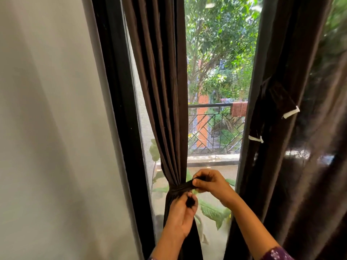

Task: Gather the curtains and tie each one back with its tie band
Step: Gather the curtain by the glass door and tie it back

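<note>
Left hand (181, 216): against the lower front of the left curtain (163, 91), just below its gathered waist. Its grip is closed, thumb and fingers pinching one dark end of the tie band (183, 187).

Right hand (212, 184): just right of the left curtain, at waist height. Its grip is closed, pinching the band's other end, which is drawn taut.

Tie band: wrapped round the left curtain's waist, cinching the pleats.

Right curtain (300, 166): well right of the left curtain, bunched. A second band (276, 98) with white tabs (290, 112) lies across it.

Window frame (120, 109): just left of the left curtain.

Balcony railing (212, 132): beyond the glass, behind and right of the left curtain.
</note>
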A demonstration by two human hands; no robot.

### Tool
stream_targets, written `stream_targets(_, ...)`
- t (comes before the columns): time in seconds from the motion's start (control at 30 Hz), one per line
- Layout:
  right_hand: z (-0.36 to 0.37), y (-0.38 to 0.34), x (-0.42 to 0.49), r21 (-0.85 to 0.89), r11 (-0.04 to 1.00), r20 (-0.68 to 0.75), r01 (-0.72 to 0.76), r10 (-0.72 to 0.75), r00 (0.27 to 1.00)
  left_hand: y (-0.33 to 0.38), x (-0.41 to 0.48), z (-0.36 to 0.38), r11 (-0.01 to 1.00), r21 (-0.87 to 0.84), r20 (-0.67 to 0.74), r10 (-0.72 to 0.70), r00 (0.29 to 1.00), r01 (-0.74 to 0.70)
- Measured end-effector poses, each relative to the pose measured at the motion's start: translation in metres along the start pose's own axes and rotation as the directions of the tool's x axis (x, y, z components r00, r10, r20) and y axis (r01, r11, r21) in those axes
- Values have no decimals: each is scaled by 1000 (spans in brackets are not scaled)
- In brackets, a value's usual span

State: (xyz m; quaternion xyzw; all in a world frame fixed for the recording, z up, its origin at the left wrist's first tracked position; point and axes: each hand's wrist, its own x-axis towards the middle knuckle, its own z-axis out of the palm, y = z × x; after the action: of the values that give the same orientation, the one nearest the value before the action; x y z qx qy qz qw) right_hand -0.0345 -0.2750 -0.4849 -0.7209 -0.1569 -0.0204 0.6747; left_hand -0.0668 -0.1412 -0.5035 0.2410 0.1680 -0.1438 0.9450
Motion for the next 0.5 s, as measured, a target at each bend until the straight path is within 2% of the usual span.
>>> stream_targets(0.07, 2, 10, -1, 100, 979, -10, -176, 178, 984, 6, 0, -4, 998, 1, -20, -58, 998, 58)
stream_targets(0.13, 7, 21, 0, 215, 916, 24, -338, 341, 940, 11, -1, -6, 995, 16, -27, -97, 995, 97)
stream_targets(0.23, 16, 35, 4, 347, 802, 139, -486, 468, 872, 17, -3, -6, 991, 106, -40, -81, 996, 85)
stream_targets(0.33, 26, 39, 9, 400, 718, 208, -570, 534, 819, 18, -2, -5, 953, 304, -105, 46, 993, -12)
stream_targets(0.43, 38, 38, 12, 361, 730, 125, -580, 579, 806, 20, 2, -9, 858, 502, -139, 207, 968, -112)
stream_targets(0.5, 46, 39, 14, 244, 781, 19, -575, 589, 808, 21, 4, -13, 766, 616, -115, 318, 941, -184)
